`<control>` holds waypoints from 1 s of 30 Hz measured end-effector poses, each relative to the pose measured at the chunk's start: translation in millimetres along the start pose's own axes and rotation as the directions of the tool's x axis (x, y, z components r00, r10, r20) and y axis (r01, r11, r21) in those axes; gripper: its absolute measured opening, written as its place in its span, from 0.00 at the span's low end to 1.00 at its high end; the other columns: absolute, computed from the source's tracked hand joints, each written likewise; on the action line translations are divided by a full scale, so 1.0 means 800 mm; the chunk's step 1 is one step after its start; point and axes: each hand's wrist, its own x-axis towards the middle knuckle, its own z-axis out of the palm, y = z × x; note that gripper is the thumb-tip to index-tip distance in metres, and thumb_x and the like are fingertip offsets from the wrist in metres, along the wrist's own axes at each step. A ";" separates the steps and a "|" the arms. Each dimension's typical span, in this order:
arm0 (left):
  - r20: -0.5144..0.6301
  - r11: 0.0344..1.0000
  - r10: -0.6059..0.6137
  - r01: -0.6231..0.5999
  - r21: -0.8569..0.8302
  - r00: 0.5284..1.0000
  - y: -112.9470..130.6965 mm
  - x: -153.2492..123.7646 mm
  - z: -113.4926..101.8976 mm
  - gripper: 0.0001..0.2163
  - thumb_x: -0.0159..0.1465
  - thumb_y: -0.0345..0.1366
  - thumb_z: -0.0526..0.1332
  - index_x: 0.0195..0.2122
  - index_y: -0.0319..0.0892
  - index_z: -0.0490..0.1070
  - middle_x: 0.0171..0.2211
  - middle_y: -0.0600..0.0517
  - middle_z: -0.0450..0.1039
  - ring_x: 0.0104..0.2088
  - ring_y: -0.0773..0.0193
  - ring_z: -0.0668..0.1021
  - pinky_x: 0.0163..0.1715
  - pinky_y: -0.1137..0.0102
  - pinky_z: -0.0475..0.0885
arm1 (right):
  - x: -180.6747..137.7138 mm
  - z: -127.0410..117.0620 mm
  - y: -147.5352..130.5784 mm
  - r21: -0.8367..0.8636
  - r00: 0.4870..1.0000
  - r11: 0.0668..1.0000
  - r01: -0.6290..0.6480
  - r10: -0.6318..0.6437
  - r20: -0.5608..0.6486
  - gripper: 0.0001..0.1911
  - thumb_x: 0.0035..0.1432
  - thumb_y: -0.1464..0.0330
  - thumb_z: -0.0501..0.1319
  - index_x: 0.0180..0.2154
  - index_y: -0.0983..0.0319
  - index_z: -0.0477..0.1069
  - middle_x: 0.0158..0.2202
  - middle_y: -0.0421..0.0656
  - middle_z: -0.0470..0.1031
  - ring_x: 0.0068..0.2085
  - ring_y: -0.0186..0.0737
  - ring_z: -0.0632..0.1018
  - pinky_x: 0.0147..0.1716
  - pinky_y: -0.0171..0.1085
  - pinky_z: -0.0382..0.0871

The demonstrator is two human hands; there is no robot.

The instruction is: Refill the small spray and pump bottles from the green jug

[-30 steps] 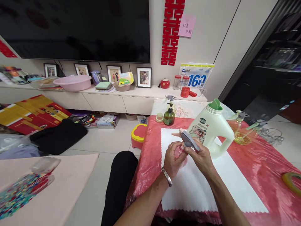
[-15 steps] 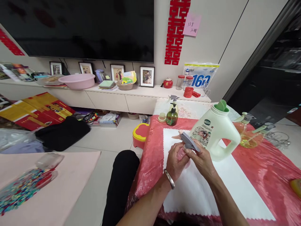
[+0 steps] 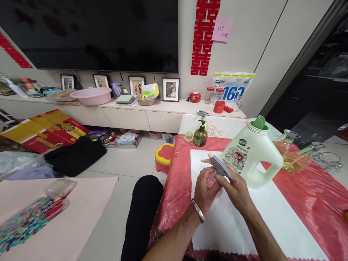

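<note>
The spray head (image 3: 221, 168) is slate grey with a pinkish tip, and its bottle (image 3: 211, 181) looks see-through pink. That jug (image 3: 254, 146) is a milky mint, its spout (image 3: 260, 122) a stronger leaf green, its label (image 3: 237, 157) printed with flowers. The cloth (image 3: 231, 224) is plain white, the tablecloth (image 3: 307, 195) red. I see a dark green pump bottle (image 3: 200, 138), black at the top, a stool (image 3: 164, 154) in red and yellow, a pale pink basin (image 3: 92, 96), and small bits (image 3: 27, 222) speckled blue, red and yellow.

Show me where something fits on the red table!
Try the red cover right of the white sheet, nearer than the spray bottles; also the sheet right of the right forearm. It's crowded around the jug, left hand, right hand and sprayer.
</note>
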 end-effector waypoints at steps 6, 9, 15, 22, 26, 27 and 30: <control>0.002 0.999 -0.014 0.014 -0.044 1.000 0.003 -0.003 0.000 0.16 0.64 0.46 0.64 0.50 0.45 0.73 0.50 0.47 0.76 0.52 0.53 0.76 0.55 0.58 0.69 | -0.002 0.003 -0.007 0.015 1.000 1.000 -0.028 0.027 0.002 0.21 0.66 0.57 0.58 0.59 0.51 0.69 0.57 0.42 0.70 0.58 0.45 0.70 0.59 0.44 0.62; 0.007 0.999 -0.013 0.014 -0.037 1.000 0.005 -0.004 -0.001 0.16 0.65 0.46 0.63 0.51 0.45 0.73 0.50 0.47 0.76 0.52 0.53 0.76 0.55 0.58 0.69 | -0.001 0.005 -0.011 0.028 0.999 0.998 -0.053 0.053 0.006 0.23 0.66 0.56 0.58 0.61 0.51 0.68 0.60 0.41 0.69 0.60 0.46 0.68 0.60 0.45 0.61; -0.021 0.999 -0.029 0.028 -0.018 0.999 0.009 -0.006 0.002 0.16 0.66 0.47 0.62 0.50 0.44 0.74 0.51 0.45 0.76 0.53 0.52 0.76 0.56 0.58 0.69 | -0.004 0.008 -0.011 0.041 0.999 0.998 -0.049 0.050 -0.019 0.21 0.67 0.55 0.57 0.59 0.48 0.69 0.60 0.38 0.69 0.59 0.43 0.69 0.59 0.42 0.62; -0.039 0.999 -0.021 0.022 0.025 0.999 0.005 -0.009 0.005 0.18 0.67 0.51 0.59 0.51 0.45 0.72 0.53 0.44 0.76 0.55 0.51 0.76 0.58 0.55 0.69 | -0.007 0.018 -0.013 -0.033 0.994 0.999 -0.028 0.024 -0.106 0.22 0.68 0.56 0.55 0.60 0.52 0.68 0.59 0.41 0.70 0.57 0.45 0.71 0.57 0.43 0.63; -0.062 1.000 -0.002 0.004 0.028 0.998 -0.001 -0.011 0.008 0.19 0.67 0.53 0.57 0.50 0.45 0.72 0.53 0.43 0.75 0.55 0.51 0.76 0.58 0.55 0.69 | -0.008 0.026 -0.015 -0.067 0.986 0.997 -0.027 0.016 -0.163 0.20 0.68 0.56 0.54 0.57 0.54 0.71 0.57 0.42 0.71 0.53 0.43 0.72 0.55 0.42 0.63; -0.063 1.000 -0.004 0.006 0.027 0.998 -0.002 -0.011 0.009 0.20 0.67 0.53 0.57 0.51 0.45 0.72 0.53 0.43 0.75 0.55 0.51 0.76 0.58 0.55 0.69 | -0.008 0.027 -0.015 -0.077 0.985 0.997 -0.030 0.016 -0.174 0.20 0.69 0.56 0.53 0.56 0.54 0.71 0.56 0.43 0.72 0.52 0.43 0.72 0.54 0.42 0.64; -0.058 0.999 0.000 0.002 0.034 0.998 -0.005 -0.012 0.009 0.22 0.67 0.55 0.56 0.53 0.45 0.71 0.54 0.43 0.74 0.56 0.51 0.75 0.59 0.56 0.68 | -0.008 0.030 -0.014 -0.105 0.976 0.993 -0.043 0.020 -0.216 0.17 0.68 0.57 0.54 0.51 0.57 0.73 0.50 0.44 0.75 0.49 0.43 0.73 0.51 0.41 0.65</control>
